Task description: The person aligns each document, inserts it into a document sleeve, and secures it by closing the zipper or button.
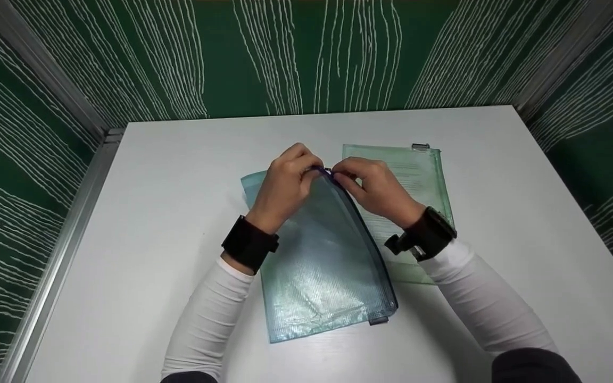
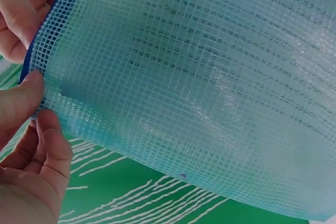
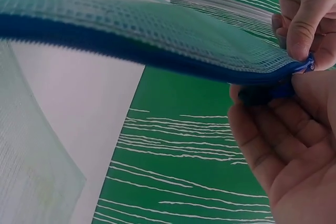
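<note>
Both hands hold up a blue mesh zipper pouch (image 1: 320, 255) by the far end of its dark blue zipper (image 3: 131, 56). My left hand (image 1: 289, 183) pinches the pouch's corner between thumb and fingers, as the left wrist view shows close up. At the zipper's end, my right hand (image 1: 373, 186) pinches the blue edge, with a small dark tab (image 3: 257, 95) against its fingers. Printed lines show through the mesh in the left wrist view. The pouch's near edge hangs low over the table, and a dark tab (image 1: 378, 321) sits at its near right corner.
A green mesh zipper pouch (image 1: 391, 154) with a printed sheet inside lies on the white table (image 1: 179, 186), partly under the right forearm and the blue pouch. Green walls (image 1: 221, 64) with white lines stand behind and at both sides.
</note>
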### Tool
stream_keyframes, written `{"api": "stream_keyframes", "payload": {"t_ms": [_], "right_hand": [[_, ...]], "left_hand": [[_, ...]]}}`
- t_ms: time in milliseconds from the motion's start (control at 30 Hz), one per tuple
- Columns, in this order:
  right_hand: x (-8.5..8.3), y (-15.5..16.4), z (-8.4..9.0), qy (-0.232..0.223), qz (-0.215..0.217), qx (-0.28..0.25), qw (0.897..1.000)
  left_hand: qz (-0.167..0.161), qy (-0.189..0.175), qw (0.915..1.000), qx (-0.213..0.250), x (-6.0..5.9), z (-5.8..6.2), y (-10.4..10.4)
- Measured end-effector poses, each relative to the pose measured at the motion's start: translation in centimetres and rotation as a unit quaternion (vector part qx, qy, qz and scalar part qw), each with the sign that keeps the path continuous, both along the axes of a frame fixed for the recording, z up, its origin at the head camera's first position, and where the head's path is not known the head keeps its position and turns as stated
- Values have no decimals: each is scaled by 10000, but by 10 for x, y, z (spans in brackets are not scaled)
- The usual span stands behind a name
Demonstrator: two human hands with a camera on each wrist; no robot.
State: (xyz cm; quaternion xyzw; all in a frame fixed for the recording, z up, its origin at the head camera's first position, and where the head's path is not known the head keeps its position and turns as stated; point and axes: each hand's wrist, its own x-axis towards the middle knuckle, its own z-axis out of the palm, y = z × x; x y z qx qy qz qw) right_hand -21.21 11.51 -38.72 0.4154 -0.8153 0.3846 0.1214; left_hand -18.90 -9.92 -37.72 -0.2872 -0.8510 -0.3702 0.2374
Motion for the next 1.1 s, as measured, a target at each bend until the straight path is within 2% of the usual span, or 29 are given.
{"api": "stream_keyframes", "payload": {"t_ms": [167, 533, 1100], "right_hand": [[1, 1, -1, 309, 6, 115, 9995], [1, 2, -4, 619, 12, 97, 9980], [6, 10, -11, 447, -84, 322, 9984]], "left_hand": [[42, -118, 9999, -9, 1, 2, -3], [47, -326, 9994, -77, 1, 5, -7], [67, -441, 9990, -53, 0, 10, -13]]}}
